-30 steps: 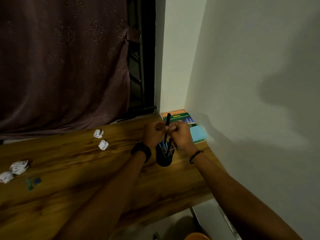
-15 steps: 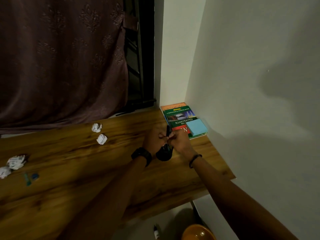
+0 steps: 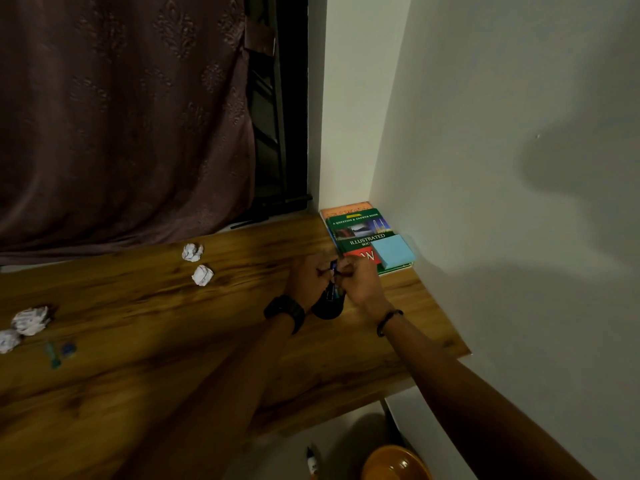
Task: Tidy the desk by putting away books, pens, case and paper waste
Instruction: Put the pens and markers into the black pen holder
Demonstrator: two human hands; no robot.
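Observation:
A black pen holder (image 3: 327, 306) stands on the wooden desk (image 3: 173, 341) near its right end. My left hand (image 3: 308, 277) and my right hand (image 3: 360, 280) meet just above it, both pinching a dark pen (image 3: 333, 271) whose lower end sits in the holder with other pens. A stack of books (image 3: 360, 230) lies in the far right corner with a light blue case (image 3: 393, 251) on top. Two crumpled paper balls (image 3: 193, 252) (image 3: 202, 274) lie mid-desk, and two more (image 3: 31, 320) (image 3: 8, 340) at the left edge.
Small green and blue items (image 3: 59, 351) lie on the desk at the left. A brown curtain (image 3: 121, 116) hangs behind the desk and a white wall (image 3: 502, 168) closes the right side. Below the desk edge sit an orange bin (image 3: 394, 462) and a small bottle (image 3: 313, 462).
The pen has gone down into the holder; it stood well above my hands a second ago. My view has tilted so the books show more fully.

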